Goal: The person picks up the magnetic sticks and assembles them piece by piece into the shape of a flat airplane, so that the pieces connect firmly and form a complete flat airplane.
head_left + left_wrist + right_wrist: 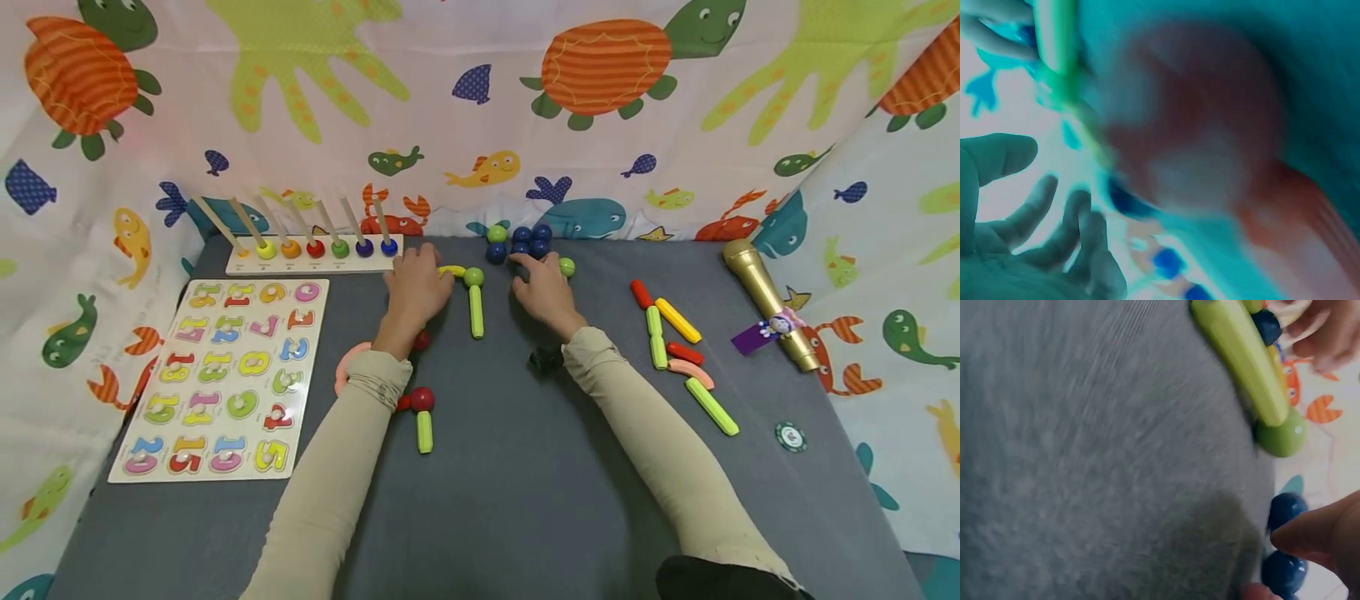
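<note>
My left hand (420,283) reaches over the far part of the table, beside a yellow curved piece (452,271) joined to a green ball (473,277) with a lime stick (476,312). In the left wrist view its fingers (1047,206) are spread and loosely bent, with nothing between them. My right hand (546,292) is at the cluster of dark blue balls (540,233), thumb and fingers apart around the nearest one. In the right wrist view its thumb (1310,534) overlaps two blue balls (1285,572). A green ball (567,267) sits just right of that hand.
Left are a number puzzle board (225,375) and a peg board (315,265). A red ball (422,398) with sticks and a pink curved piece (351,364) lie by the left forearm. Right are loose coloured sticks (677,321), a gold microphone (772,304) and a chip (791,437).
</note>
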Available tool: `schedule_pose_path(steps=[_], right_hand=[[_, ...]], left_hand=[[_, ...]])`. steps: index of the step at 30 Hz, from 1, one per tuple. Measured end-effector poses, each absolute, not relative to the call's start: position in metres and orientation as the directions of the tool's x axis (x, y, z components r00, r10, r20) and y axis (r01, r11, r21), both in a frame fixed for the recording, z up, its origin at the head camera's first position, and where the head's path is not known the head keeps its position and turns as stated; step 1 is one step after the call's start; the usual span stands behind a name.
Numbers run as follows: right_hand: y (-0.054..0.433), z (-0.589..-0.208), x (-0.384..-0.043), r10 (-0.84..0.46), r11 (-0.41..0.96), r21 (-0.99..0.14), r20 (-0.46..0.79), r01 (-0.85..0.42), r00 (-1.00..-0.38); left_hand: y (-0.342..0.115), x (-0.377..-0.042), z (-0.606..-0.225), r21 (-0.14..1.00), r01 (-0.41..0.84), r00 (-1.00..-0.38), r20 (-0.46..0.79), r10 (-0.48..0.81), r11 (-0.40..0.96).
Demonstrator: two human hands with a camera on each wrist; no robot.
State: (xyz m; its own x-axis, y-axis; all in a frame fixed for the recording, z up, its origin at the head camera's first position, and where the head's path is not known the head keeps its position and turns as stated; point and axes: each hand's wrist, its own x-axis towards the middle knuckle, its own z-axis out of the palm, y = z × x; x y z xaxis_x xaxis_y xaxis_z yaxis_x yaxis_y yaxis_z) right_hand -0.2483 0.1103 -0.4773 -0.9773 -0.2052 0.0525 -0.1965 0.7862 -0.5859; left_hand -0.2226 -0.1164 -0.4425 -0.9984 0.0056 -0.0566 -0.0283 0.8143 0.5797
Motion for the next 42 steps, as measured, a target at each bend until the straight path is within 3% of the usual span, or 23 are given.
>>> schedule_pose_path(steps=[2, 6, 9, 13, 21, 27, 30, 32, 38, 42], right_hand=[[0.109, -0.477, -0.251, -0.186, 0.794, -0.583, 0.038, -0.173, -0.982], [0.104, -0.478, -0.256, -0.155, 0.809, -0.573, 0.004, -0.129, -0.988], [0.099, -0.479, -0.261, -0.123, 0.834, -0.543, -0.016, -0.095, -0.992], [0.098, -0.480, -0.263, -0.113, 0.856, -0.508, -0.004, -0.096, -0.994], [0.121, -0.473, -0.222, -0.244, 0.784, -0.610, -0.125, -0.120, -0.962], [0.128, -0.490, -0.191, -0.487, 0.621, -0.782, -0.327, -0.058, -0.810], [0.118, -0.493, -0.183, -0.560, 0.563, -0.825, -0.346, -0.039, -0.753], [0.108, -0.484, -0.175, -0.561, 0.539, -0.842, -0.333, -0.029, -0.757], [0.093, -0.473, -0.156, -0.432, 0.506, -0.861, -0.305, 0.052, -0.849], [0.100, -0.471, -0.148, -0.437, 0.493, -0.869, -0.293, 0.045, -0.851]], left_hand=[[-0.106, -0.228, -0.453, 0.582, 0.003, -0.996, -0.071, 0.055, 0.813], [-0.086, -0.237, -0.472, 0.554, -0.049, -0.949, -0.284, 0.134, 0.831], [-0.076, -0.236, -0.477, 0.504, -0.121, -0.895, -0.429, 0.125, 0.855], [-0.074, -0.231, -0.474, 0.527, -0.192, -0.865, -0.489, 0.110, 0.828], [-0.086, -0.209, -0.452, 0.670, -0.262, -0.856, -0.494, 0.154, 0.695], [-0.093, -0.209, -0.452, 0.709, -0.263, -0.844, -0.498, 0.200, 0.654], [-0.095, -0.208, -0.449, 0.707, -0.256, -0.844, -0.496, 0.203, 0.659], [-0.096, -0.207, -0.448, 0.704, -0.245, -0.846, -0.491, 0.207, 0.666], [-0.094, -0.205, -0.448, 0.727, -0.192, -0.860, -0.448, 0.243, 0.660], [-0.095, -0.199, -0.447, 0.724, -0.167, -0.876, -0.421, 0.237, 0.669]])
